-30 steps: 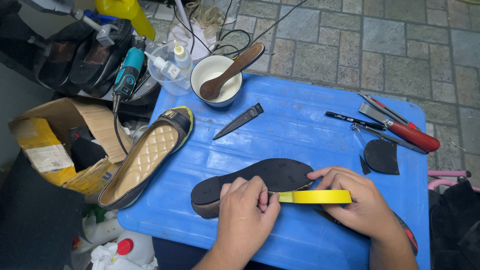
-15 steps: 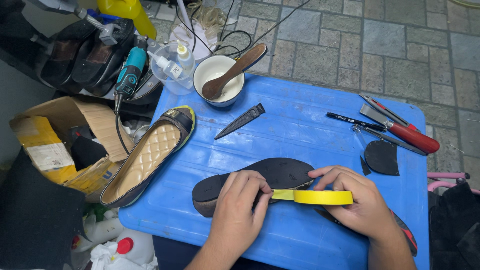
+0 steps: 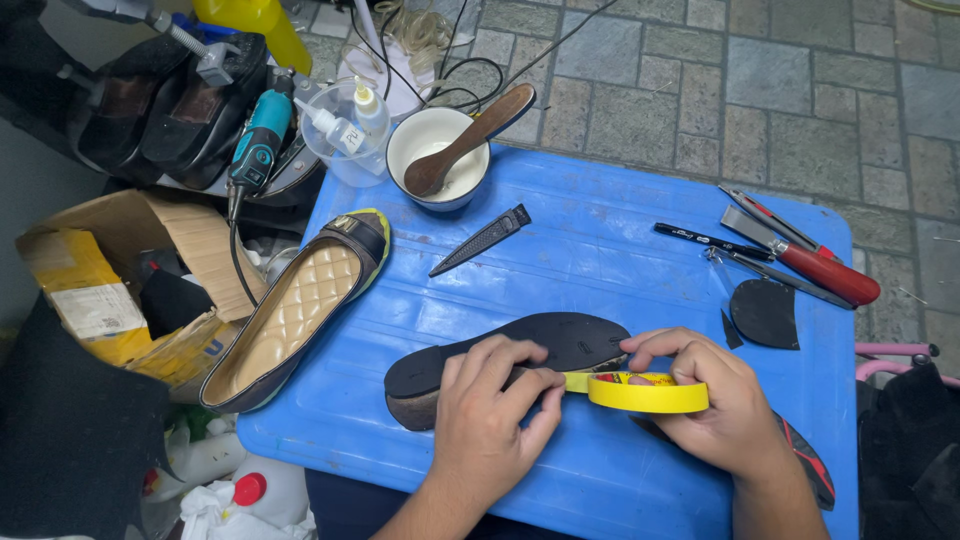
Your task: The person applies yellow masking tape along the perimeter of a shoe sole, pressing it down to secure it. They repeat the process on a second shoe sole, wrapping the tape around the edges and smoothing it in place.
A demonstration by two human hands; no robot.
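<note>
A flat shoe lies upside down on the blue table [image 3: 610, 260], its black sole [image 3: 520, 345] facing up. My left hand [image 3: 490, 410] pinches the free end of a yellow tape strip against the shoe's near edge. My right hand [image 3: 715, 405] holds the yellow tape roll [image 3: 648, 392] just to the right, with a short strip stretched between the two hands. The shoe's heel end is partly hidden under my right hand.
A second flat shoe with a quilted tan insole [image 3: 295, 310] lies at the table's left edge. A white bowl with a wooden spoon [image 3: 438, 158], a black knife [image 3: 482, 240], a pen, red-handled tools [image 3: 810, 265] and a black rubber piece [image 3: 765, 313] lie further back. A cardboard box [image 3: 110, 280] stands left.
My left hand has slid left along the shoe's edge and the roll has moved slightly right, so a longer strip of tape is drawn out.
</note>
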